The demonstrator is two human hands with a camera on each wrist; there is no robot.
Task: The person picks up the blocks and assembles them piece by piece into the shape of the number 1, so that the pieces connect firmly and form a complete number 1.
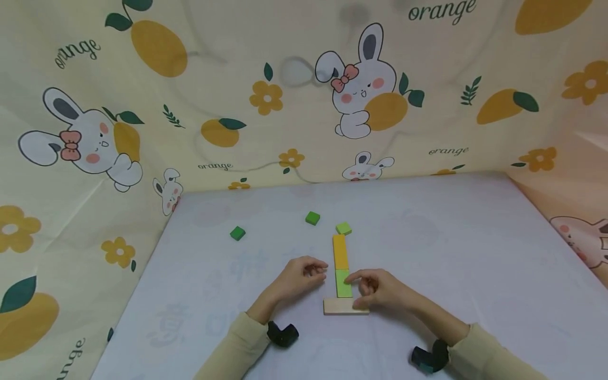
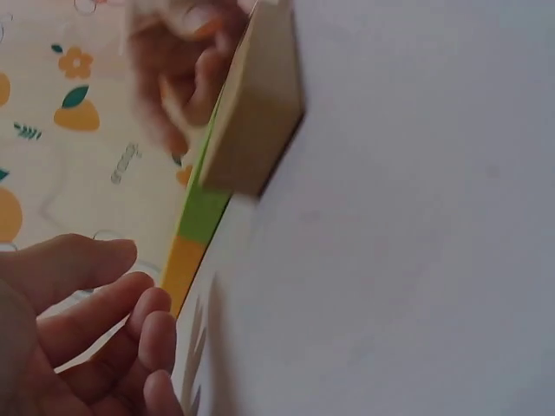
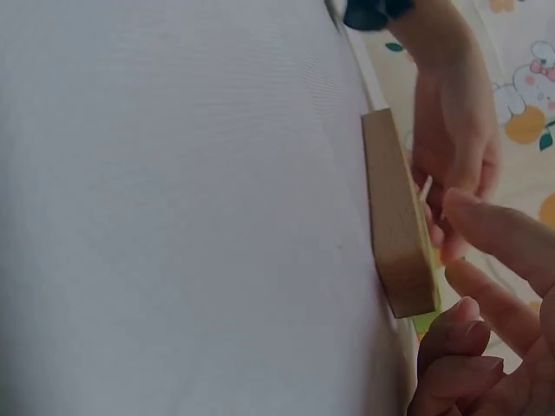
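Note:
A plain wooden block [image 1: 337,306] lies crosswise on the white table. In line beyond it lie a light green block [image 1: 342,287] and a yellow-orange block [image 1: 340,252], forming a T shape. My right hand [image 1: 383,289] hovers at the right of this row, its index fingertip over the light green block and its thumb by the wooden one. In the right wrist view, its fingers [image 3: 499,303] are loosely bent with nothing between them. To the left of the row, my left hand [image 1: 295,277] is relaxed and holds nothing, its fingertips close to the yellow-orange block.
A light green cube [image 1: 343,228] sits at the far end of the row. Two darker green cubes [image 1: 312,218] lie farther left. Behind the table hangs a cloth [image 1: 228,79] printed with rabbits and oranges. Each wrist wears a black device [image 1: 283,335].

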